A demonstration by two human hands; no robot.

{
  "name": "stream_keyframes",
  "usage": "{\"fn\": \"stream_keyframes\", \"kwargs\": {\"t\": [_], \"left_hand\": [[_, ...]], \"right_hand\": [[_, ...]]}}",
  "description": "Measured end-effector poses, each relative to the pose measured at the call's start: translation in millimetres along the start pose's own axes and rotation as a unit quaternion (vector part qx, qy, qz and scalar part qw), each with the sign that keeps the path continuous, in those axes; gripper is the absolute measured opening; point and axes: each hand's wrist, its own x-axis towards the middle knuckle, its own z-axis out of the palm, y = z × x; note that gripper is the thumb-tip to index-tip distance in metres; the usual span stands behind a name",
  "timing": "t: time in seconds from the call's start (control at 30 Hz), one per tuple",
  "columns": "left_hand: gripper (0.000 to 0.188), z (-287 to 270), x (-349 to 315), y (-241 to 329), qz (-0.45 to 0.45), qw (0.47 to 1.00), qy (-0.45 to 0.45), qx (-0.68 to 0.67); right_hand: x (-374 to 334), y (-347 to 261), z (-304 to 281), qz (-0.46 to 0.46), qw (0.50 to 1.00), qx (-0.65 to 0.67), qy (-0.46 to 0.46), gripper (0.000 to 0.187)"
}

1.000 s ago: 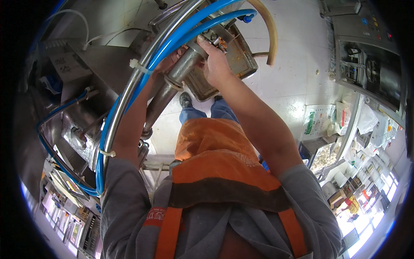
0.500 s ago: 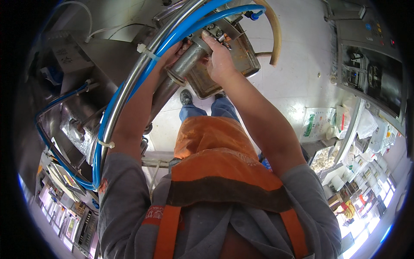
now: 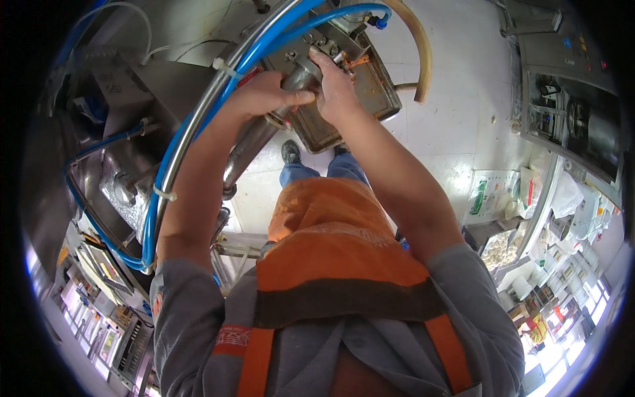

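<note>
Metal pipe (image 3: 251, 149): long axis slants up rightward, hands (image 3: 336, 96) at upper end.

Pipe (image 3: 253, 143) between left hand (image 3: 268, 94) and right hand (image 3: 337, 94), tray (image 3: 378, 89) beneath, hose (image 3: 149, 238) at left, machine (image 3: 553, 53) far right

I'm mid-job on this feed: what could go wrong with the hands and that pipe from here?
Pinching: the left hand and right hand are both at the metal pipe, the right thumb close to bolted metalwork, so fingers might get nipped.

Snagging: blue hoses run close along the left forearm, which could catch them.

Knocking: the tray sits just below the right hand; a slip might jolt it.
</note>
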Motion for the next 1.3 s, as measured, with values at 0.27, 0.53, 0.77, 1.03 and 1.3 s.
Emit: {"fn": "stream_keyframes", "kwargs": {"t": [0.27, 0.53, 0.77, 1.03, 1.3], "left_hand": [[0.069, -13, -9, -23, -0.026, 0.986, -0.066, -0.149], [0.066, -5, -55, -20, -0.045, 0.995, 0.06, -0.07], [0.064, 5, -77, -14, -0.018, 0.996, 0.085, -0.031], [0.053, 57, -103, 17, 0.139, 0.831, 0.349, 0.41], [0.021, 48, -98, 31, 0.238, 0.745, 0.161, 0.602]], "right_hand": [[10, 1, -4, 0.004, 1.0, -0.012, -0.01, 0.027], [15, -5, 3, 0.006, 0.998, -0.053, 0.023, 0.027], [26, -5, 4, -0.019, 0.997, -0.072, -0.004, 0.03], [34, -7, 8, -0.041, 0.994, -0.098, -0.007, 0.032], [39, -16, 17, -0.048, 0.995, -0.08, -0.019, 0.035]]}}
